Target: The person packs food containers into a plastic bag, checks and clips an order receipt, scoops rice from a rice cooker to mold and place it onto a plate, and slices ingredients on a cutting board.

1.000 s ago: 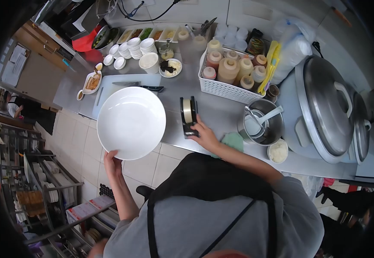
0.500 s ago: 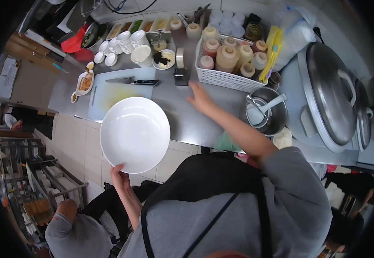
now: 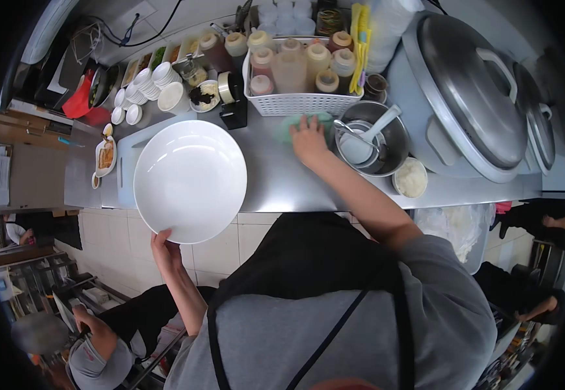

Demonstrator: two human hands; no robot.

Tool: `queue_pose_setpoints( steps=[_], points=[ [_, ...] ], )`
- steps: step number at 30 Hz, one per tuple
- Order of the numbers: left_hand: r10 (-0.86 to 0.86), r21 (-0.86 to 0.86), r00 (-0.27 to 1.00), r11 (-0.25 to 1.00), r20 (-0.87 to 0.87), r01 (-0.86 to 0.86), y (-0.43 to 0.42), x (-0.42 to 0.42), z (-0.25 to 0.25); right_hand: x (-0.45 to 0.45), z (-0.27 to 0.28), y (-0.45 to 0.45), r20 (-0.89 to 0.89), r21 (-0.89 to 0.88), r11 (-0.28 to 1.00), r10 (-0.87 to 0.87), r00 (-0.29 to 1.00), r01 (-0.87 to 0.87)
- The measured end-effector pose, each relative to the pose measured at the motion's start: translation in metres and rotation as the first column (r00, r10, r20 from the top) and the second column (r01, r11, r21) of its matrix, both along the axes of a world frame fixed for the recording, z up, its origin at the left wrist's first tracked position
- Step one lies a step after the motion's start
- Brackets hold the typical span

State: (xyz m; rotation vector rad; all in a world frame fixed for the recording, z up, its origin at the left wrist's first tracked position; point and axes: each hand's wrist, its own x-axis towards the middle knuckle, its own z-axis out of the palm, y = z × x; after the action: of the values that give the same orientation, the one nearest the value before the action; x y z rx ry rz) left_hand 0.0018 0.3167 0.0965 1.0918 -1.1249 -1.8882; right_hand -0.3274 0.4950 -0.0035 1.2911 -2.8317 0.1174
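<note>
My left hand (image 3: 168, 250) grips the near rim of a large white plate (image 3: 190, 182), which is held above the counter's front edge and partly covers the cutting board (image 3: 126, 170). Nothing lies on the plate. With fingers spread, my right hand (image 3: 310, 140) rests on a green cloth (image 3: 288, 129) on the steel counter (image 3: 269, 175). Just right of that hand stands a metal pot (image 3: 396, 146) with a white-handled ladle in it. The black tape dispenser (image 3: 234, 114) is at the back, left of the cloth.
Behind the cloth is a white basket (image 3: 305, 105) of squeeze bottles. A bowl of white food (image 3: 410, 178) and a large lidded cooker (image 3: 477, 91) stand at the right. Small white dishes (image 3: 165, 75) are stacked back left. Co-workers are at lower left and right.
My right hand left the tape dispenser at the back and moved onto the green cloth, which is now farther back on the counter. A co-worker at lower left came into view. The camera view has shifted.
</note>
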Motion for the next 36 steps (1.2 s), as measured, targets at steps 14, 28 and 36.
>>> queue_pose_setpoints(
  steps=[14,28,36],
  points=[
    [-0.269,0.145,0.959,0.956,0.089,0.255,0.08,-0.023,-0.043,0.097,0.019,0.2,0.365,0.06,0.921,0.34,0.867,-0.386],
    [-0.254,0.182,0.962,0.955,0.096,0.234,0.125,-0.039,-0.079,0.099,-0.02,0.278,0.212,-0.192,0.981,0.05,0.976,-0.009],
    [-0.229,0.213,0.972,0.953,0.046,0.215,0.121,-0.053,-0.113,0.019,0.062,0.41,0.321,-0.141,0.876,-0.399,0.859,0.46]
  ],
)
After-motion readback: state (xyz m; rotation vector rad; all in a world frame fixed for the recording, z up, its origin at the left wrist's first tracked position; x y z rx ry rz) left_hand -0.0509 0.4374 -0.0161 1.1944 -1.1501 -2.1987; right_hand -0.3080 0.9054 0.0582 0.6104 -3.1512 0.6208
